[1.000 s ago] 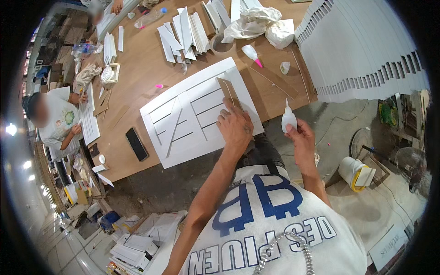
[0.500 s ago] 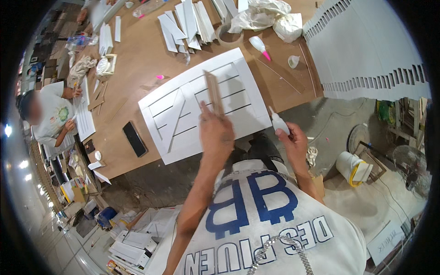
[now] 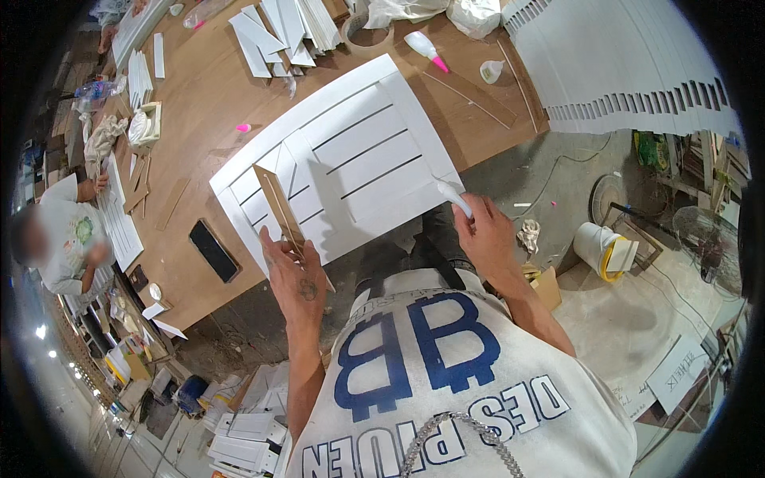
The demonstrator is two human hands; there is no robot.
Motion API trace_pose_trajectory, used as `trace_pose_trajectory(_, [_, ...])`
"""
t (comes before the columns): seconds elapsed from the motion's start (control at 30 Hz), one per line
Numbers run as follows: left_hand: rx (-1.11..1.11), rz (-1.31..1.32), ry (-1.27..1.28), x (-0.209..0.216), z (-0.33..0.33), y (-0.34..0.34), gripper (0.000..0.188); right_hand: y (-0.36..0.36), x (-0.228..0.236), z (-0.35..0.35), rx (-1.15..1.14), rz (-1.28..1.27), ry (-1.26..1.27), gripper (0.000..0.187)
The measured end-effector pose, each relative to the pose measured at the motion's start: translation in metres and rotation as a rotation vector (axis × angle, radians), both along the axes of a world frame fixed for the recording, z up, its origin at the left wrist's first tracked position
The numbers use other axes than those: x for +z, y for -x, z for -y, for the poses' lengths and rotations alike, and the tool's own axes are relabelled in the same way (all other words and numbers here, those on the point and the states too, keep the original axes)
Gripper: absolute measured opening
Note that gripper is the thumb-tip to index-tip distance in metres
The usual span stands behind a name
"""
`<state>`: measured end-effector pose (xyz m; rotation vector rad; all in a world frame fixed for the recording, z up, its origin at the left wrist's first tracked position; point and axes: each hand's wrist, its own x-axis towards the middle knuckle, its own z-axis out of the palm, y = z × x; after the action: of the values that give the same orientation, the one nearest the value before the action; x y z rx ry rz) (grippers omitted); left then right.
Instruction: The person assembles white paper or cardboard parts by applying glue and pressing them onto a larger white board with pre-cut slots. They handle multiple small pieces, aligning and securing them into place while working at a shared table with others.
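Observation:
A white panel (image 3: 370, 131) with dark grooves lies on the brown table in front of me. My left hand (image 3: 295, 275) is closed round the near end of a thin strip (image 3: 275, 199) with a brown face, held slanting over the left part of the panel. In my right hand (image 3: 486, 235), at the panel's near right corner, is a white squeeze bottle (image 3: 454, 197). The bottle is tilted, its thin nozzle pointing at the panel's right border; whether the tip touches is too small to tell.
A black phone (image 3: 214, 251) lies left of the panel. Behind are a pile of white strips (image 3: 275, 36), a tape roll (image 3: 366, 32) and a pink-tipped bottle (image 3: 426, 49). Slotted white sheets (image 3: 629, 56) stand far right. A co-worker (image 3: 68, 231) is at the left; a fan (image 3: 705, 251) stands right.
My left hand has moved left across the panel with the strip. My right hand has brought the bottle to the panel's right edge and tipped it over. The view has shifted slightly.

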<state>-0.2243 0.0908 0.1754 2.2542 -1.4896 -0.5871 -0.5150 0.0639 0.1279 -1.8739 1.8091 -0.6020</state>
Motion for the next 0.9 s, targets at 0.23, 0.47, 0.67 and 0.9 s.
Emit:
trace_pose_trajectory(0.23, [0.001, -0.019, -0.021, 0.010, 0.000, -0.001, 0.070, -0.009, -0.003, 0.012, 0.037, -0.080, 0.107, 0.018])
trace_pose_trajectory(0.47, [0.074, -0.021, -0.064, 0.014, 0.001, 0.002, 0.069, -0.009, -0.003, 0.013, 0.078, -0.092, 0.138, 0.017])
trace_pose_trajectory(0.67, [0.050, 0.020, -0.044, 0.014, 0.004, 0.006, 0.069, -0.009, 0.012, 0.005, 0.124, -0.104, 0.048, 0.015])
trace_pose_trajectory(0.9, [0.091, -0.203, 0.067, 0.021, 0.011, 0.000, 0.067, 0.023, 0.007, 0.015, -0.440, 0.771, -0.288, 0.022])
